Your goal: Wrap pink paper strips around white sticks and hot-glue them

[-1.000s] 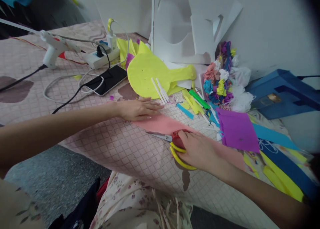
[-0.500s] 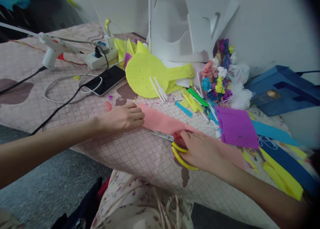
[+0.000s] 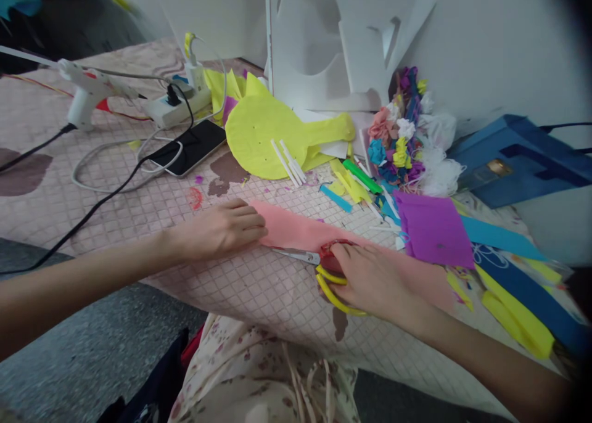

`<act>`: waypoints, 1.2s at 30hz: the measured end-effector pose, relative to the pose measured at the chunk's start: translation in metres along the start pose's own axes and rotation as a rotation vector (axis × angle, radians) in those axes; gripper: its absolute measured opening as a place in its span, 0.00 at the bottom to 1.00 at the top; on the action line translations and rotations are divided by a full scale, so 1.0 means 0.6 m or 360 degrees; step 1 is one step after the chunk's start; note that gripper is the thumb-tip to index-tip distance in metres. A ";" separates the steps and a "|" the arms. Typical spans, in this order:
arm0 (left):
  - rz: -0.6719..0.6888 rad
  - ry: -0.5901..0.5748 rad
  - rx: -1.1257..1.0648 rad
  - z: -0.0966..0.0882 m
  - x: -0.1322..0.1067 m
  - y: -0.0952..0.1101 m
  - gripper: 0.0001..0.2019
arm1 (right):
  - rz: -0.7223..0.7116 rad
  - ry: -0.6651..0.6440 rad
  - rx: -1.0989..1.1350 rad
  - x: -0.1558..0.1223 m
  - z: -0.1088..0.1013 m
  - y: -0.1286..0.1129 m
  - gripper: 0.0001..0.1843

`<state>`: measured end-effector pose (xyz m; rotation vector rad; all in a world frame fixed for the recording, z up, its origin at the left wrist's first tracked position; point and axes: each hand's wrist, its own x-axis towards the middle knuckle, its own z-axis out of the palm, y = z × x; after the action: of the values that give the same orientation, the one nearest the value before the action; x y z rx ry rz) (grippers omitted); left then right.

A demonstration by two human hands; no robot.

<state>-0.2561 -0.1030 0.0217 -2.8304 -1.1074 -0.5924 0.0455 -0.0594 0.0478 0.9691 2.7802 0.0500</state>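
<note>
Pink felt strip (image 3: 292, 229) across frame centre, now held at its left end by curled left hand (image 3: 222, 229), slid back off the middle. Right hand (image 3: 375, 278) gripping yellow-handled scissors (image 3: 324, 267) at lower edge; more felt freed for cutting.

Matt pink felt, seemingly (image 3: 296, 229); scissors (image 3: 319, 269) glossy plastic, metal blades.

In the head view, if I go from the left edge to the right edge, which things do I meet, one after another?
Glue gun → left hand → scissors → purple sheet → blue box.
</note>
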 end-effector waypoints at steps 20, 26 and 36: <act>0.0204 -0.0578 -0.0506 0.045 0.051 -0.096 0.24 | 0.0006 -0.0116 -0.0001 0.026 0.004 -0.032 0.16; 0.0208 -0.0450 -0.0508 0.048 0.062 -0.098 0.23 | 0.0003 -0.0088 -0.0018 0.025 0.008 -0.031 0.17; 0.0192 -0.0481 -0.0501 0.059 0.063 -0.097 0.23 | -0.0086 -0.0022 -0.0135 0.024 0.011 -0.023 0.18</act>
<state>-0.2576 -0.0291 -0.0030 -3.3191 -0.9398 -0.3653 0.0272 -0.0616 0.0374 0.8706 2.7656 0.1516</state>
